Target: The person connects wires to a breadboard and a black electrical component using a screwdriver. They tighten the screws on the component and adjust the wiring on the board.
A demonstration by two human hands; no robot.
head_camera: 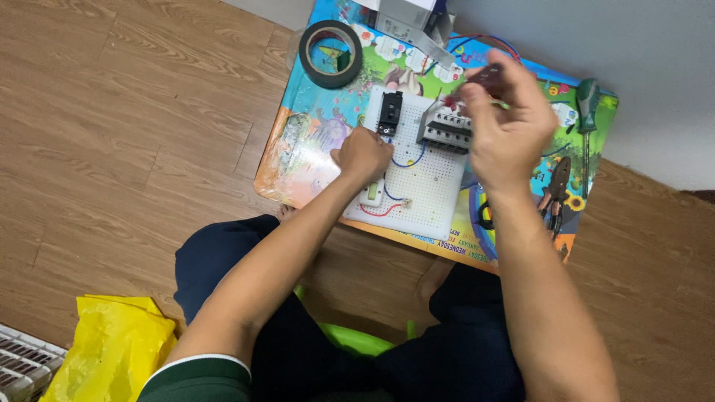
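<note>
Left hand fisted on white perforated board, right hand pinching small dark part at one o'clock above grey breaker block

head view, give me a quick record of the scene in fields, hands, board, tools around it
surface: colourful printed mat on a wooden plank floor
board: white perforated plastic board with red and blue wires
on board: black switch module; grey row of breakers
left hand: fist resting on the board beside the black module
right hand: raised over the breakers, fingers pinching a small dark object, blurred
tools: black tape roll; green-handled screwdriver; pliers
other: yellow plastic bag
</note>
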